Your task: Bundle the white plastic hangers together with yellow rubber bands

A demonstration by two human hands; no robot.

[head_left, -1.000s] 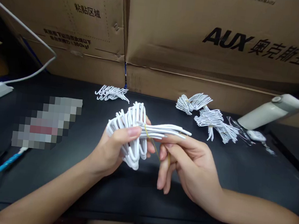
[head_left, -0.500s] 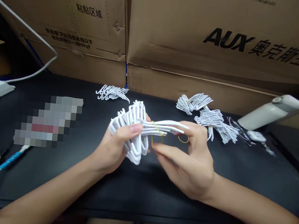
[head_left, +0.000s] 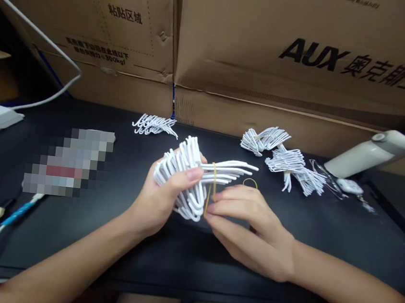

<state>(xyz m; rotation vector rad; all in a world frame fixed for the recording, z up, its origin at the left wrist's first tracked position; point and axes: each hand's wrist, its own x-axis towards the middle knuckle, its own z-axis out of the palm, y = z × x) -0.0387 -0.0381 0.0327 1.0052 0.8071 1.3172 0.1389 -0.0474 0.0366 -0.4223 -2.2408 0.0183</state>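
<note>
A bundle of white bent hooks [head_left: 186,164] is gripped in my left hand [head_left: 159,200], with the thumb across its front and the straight ends pointing right. A yellow rubber band [head_left: 214,179] loops over those straight ends and stretches downward. My right hand [head_left: 252,224] pinches the lower part of the band between thumb and fingers, just below the straight ends. Another yellow band [head_left: 250,180] shows as a loop above the right hand's fingers; what holds it is hidden.
Behind lie a loose pile of white hooks [head_left: 155,125] and banded bundles [head_left: 290,163]. A white bottle [head_left: 365,154] and key fob [head_left: 350,186] are at right. A blurred flat object [head_left: 69,161] with a cable lies left. Cardboard boxes [head_left: 234,53] stand behind the black table [head_left: 112,253].
My right hand has moved down from the tips of the hooks, drawing the band lower. The fingers that were at the straight ends have come away. The view has shifted slightly.
</note>
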